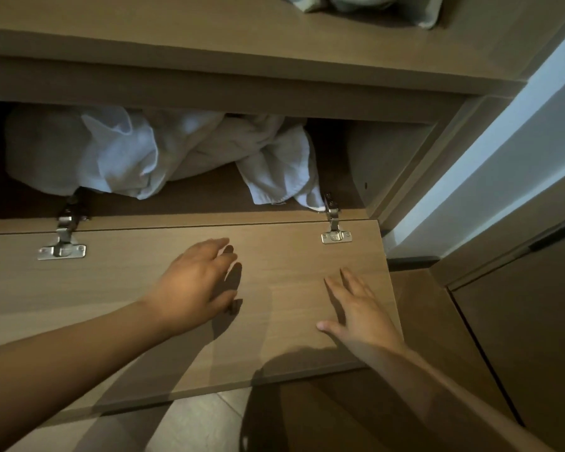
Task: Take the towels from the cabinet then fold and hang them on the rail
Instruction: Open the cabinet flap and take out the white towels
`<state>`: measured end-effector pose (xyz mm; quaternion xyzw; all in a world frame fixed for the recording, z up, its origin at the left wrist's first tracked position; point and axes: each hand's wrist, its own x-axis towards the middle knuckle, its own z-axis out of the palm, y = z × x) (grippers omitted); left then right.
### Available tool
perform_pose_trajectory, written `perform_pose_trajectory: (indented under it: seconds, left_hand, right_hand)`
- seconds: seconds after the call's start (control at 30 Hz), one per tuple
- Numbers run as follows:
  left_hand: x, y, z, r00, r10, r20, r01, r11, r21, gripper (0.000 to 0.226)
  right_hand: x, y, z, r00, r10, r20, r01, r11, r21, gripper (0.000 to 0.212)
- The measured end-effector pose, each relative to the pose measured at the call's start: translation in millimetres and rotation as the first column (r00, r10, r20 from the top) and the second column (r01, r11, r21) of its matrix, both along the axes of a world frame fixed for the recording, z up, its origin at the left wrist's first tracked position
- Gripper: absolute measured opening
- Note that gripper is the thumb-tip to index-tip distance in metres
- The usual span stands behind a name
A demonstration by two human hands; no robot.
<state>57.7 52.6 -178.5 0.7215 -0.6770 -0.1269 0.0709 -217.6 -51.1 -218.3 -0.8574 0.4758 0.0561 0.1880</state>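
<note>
Left hand, right hand open, over door

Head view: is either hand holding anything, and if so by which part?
Nothing is held. The left hand and right hand are both open over the dropped-down cabinet door; the white towels lie untouched inside.

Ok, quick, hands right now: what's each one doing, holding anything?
Left hand: open, fingers relaxed, holding nothing, over the cabinet door.
Right hand: open, fingers straight, holding nothing, over the same door.
</note>
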Motion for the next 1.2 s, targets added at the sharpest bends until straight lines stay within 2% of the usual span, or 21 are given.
perform_pose_trajectory:
  seconds: [0.13, 0.3, 0.4, 0.53, 0.73, 0.83, 0.9, 1.07, 1.13, 1.2]
  left_hand:
    - [37, 7, 14, 0.973, 0.222, -0.054, -0.228, 0.966, -0.123, 0.064]
    - [75, 23, 13, 0.881, 0.438, -0.179, -0.467, 0.866, -0.178, 0.074]
    - [96, 24, 11, 0.810, 0.510, -0.290, -0.580, 0.771, -0.262, 0.078]
    - [120, 9, 7, 0.708, 0.591, -0.386, -0.698, 0.667, -0.260, 0.092]
    - [130, -24, 6, 0.688, 0.597, -0.412, -0.708, 0.678, -0.199, 0.112]
    - [135, -41, 9, 0.653, 0.673, -0.348, -0.743, 0.658, -0.122, 0.106]
    - [138, -49, 11, 0.638, 0.681, -0.359, -0.749, 0.657, -0.085, 0.104]
    - [136, -50, 13, 0.571, 0.505, -0.647, -0.723, 0.683, -0.105, 0.089]
    - [128, -47, 11, 0.537, 0.447, -0.715, -0.714, 0.692, -0.104, 0.092]
    - [125, -52, 13, 0.443, 0.460, -0.770, -0.750, 0.660, -0.038, 0.103]
  right_hand:
    - [51, -8, 26, 0.986, 0.155, 0.056, -0.150, 0.986, -0.072, 0.085]
    - [115, -10, 37, 0.949, 0.315, 0.008, -0.313, 0.946, -0.082, 0.087]
    - [140, -9, 32, 0.954, 0.299, 0.027, -0.297, 0.953, -0.061, 0.091]
    - [151, -4, 15, 0.977, 0.210, -0.030, -0.211, 0.977, -0.035, 0.096]
    - [139, -3, 1, 0.974, 0.216, -0.062, -0.220, 0.973, -0.072, 0.100]
    - [137, -5, -2, 0.974, 0.221, -0.056, -0.225, 0.970, -0.087, 0.100]
    - [137, -6, -4, 0.972, 0.227, -0.060, -0.231, 0.968, -0.095, 0.100]
    - [135, -6, -7, 0.971, 0.228, -0.066, -0.233, 0.968, -0.093, 0.101]
    - [136, -6, -8, 0.972, 0.225, -0.068, -0.231, 0.968, -0.099, 0.101]
    - [135, -6, -8, 0.972, 0.224, -0.066, -0.230, 0.968, -0.101, 0.101]
